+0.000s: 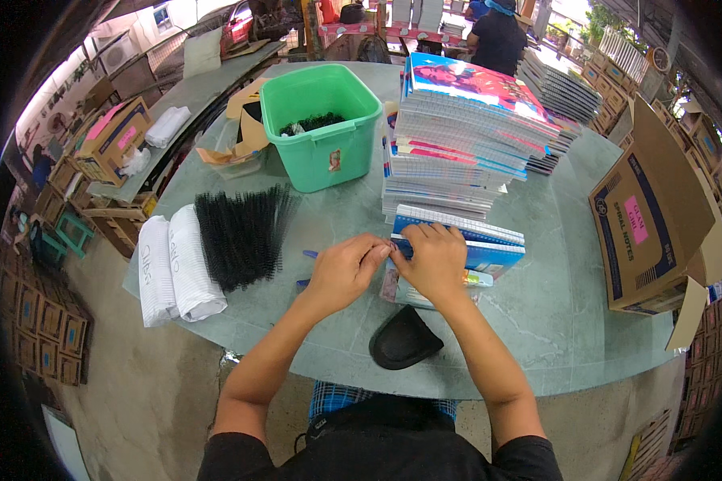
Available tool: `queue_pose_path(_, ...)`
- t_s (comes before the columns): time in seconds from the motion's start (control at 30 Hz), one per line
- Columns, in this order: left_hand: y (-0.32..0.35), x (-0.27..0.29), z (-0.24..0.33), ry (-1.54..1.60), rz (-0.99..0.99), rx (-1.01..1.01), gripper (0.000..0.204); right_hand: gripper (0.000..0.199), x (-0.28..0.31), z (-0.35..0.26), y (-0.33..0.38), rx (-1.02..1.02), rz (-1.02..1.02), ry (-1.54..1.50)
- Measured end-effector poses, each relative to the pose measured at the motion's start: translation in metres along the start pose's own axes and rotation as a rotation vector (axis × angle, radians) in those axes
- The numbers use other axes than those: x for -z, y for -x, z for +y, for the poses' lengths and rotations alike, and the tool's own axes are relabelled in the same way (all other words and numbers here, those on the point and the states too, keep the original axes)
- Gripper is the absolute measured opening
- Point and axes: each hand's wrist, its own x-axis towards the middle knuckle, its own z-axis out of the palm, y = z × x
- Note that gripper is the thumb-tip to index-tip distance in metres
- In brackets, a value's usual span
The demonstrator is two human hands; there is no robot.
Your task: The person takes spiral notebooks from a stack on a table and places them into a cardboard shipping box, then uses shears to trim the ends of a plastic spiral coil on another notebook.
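A blue notebook (489,255) stands on its long edge in front of me, its pages and edge turned upward. My right hand (435,255) is closed over its left part, fingers bent across the top. At the notebook's left end my left hand (346,271) pinches thumb and forefinger together, touching the right hand's fingertips; what sits in that pinch is too small to make out. Blue handles (310,254), apparently of a hand tool, show partly behind my left hand. Below the right hand lies another pale-covered notebook (401,290). Nearer me is a black, rounded, hollowed piece (405,338).
Behind the notebook rises a tall stack of notebooks (457,152). A green bin (329,152) holds black coils. Left lie a heap of black spiral coils (241,236) and white wrapped rolls (186,264). An open cardboard box (646,216) stands right. A person (497,40) sits beyond the table.
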Motion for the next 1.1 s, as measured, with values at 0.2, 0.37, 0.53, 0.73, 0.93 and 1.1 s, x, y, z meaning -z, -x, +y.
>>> queue_pose_path(0.2,0.000,-0.001,-0.003,-0.112,-0.041,0.158,0.026,0.013,0.010,0.003,0.004,0.052,-0.107,-0.086)
queue_pose_path(0.37,-0.001,-0.009,-0.002,-0.006,0.170,-0.018,0.022,0.012,0.008,0.002,0.001,0.122,-0.024,-0.116)
queue_pose_path(0.53,-0.010,0.030,-0.018,-0.025,-0.219,0.090,0.025,0.016,0.022,0.005,-0.004,0.017,-0.201,-0.135)
queue_pose_path(0.73,-0.011,0.022,-0.021,-0.041,-0.125,0.011,0.015,0.015,0.013,0.005,-0.007,-0.112,-0.132,-0.382)
queue_pose_path(0.93,0.055,-0.067,-0.006,-0.355,-0.146,-0.278,0.026,0.019,0.005,0.003,-0.009,-0.031,-0.035,-0.415)
queue_pose_path(1.1,0.070,-0.072,-0.013,-0.032,-0.315,0.052,0.038,0.017,0.035,0.019,0.009,-0.091,-0.101,-0.200)
